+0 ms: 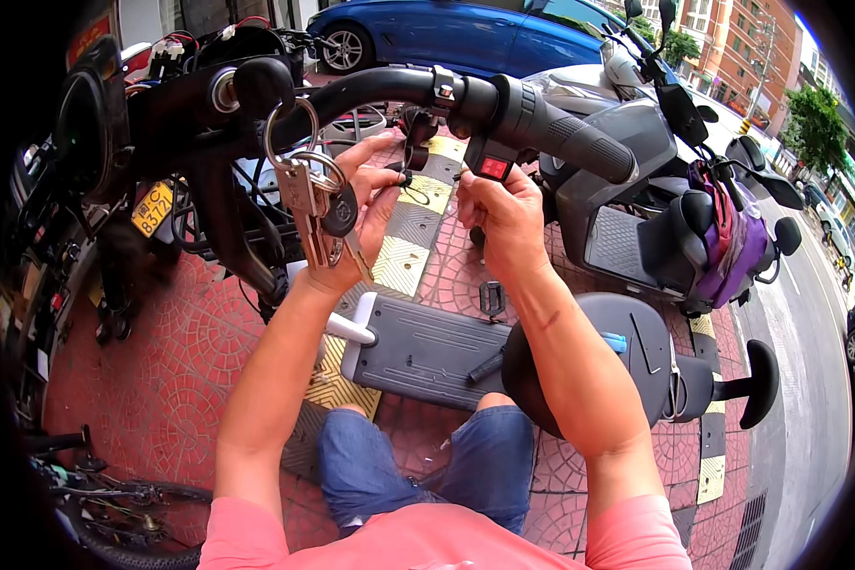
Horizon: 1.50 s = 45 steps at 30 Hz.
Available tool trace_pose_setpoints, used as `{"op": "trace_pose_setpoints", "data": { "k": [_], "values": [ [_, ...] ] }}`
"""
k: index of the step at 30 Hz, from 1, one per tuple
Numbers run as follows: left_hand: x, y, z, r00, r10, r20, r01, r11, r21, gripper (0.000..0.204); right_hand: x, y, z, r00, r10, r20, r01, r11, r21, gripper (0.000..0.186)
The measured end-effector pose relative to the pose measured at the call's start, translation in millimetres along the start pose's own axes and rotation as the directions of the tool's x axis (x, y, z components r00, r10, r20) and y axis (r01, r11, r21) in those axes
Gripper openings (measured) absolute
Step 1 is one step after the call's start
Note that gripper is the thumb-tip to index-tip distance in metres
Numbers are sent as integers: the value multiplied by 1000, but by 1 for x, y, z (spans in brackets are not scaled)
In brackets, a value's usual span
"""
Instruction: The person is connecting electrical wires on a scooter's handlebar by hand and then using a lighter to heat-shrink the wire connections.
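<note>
Below the black handlebar (370, 87) of an electric scooter, my left hand (378, 211) pinches a thin black cable (407, 179) between thumb and fingers. A loop of it dangles past the fingertips. My right hand (508, 223) is closed in a pinch just beneath a black switch box with red buttons (493, 167); a tiny dark tip shows at its fingers, too small to name. The two hands are a little apart. A bunch of keys (306, 195) hangs from the ignition lock (224, 90), in front of my left wrist and partly hiding that hand.
The scooter's footboard (432, 344) lies below my arms. On its black seat (579, 318) rest a hex key (653, 348) and a blue-handled tool (615, 342). A grey scooter (627, 242) stands right, a blue car (427, 36) behind, a bicycle (133, 518) lower left.
</note>
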<state>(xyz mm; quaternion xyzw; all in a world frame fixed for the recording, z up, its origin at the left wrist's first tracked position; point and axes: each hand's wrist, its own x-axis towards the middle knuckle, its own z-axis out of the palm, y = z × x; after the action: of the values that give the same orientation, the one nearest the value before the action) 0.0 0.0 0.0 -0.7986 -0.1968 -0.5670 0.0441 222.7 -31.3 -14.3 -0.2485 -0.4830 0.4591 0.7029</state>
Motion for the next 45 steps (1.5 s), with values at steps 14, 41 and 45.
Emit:
{"op": "trace_pose_setpoints", "data": {
  "k": [14, 41, 45],
  "values": [
    [29, 36, 9, 866, -378, 328, 496, 734, -464, 10, -6, -54, 6, 965, -258, 46, 262, 957, -122, 12],
    [38, 61, -3, 801, -479, 359, 590, 734, -338, 14, -14, -42, 17, 968, -245, 59, 251, 959, -132, 11],
    [37, 62, -2, 838, -429, 338, 537, 756, -373, 14, -14, -42, 16, 970, -231, 72, 239, 961, -141, 11]
  ]
}}
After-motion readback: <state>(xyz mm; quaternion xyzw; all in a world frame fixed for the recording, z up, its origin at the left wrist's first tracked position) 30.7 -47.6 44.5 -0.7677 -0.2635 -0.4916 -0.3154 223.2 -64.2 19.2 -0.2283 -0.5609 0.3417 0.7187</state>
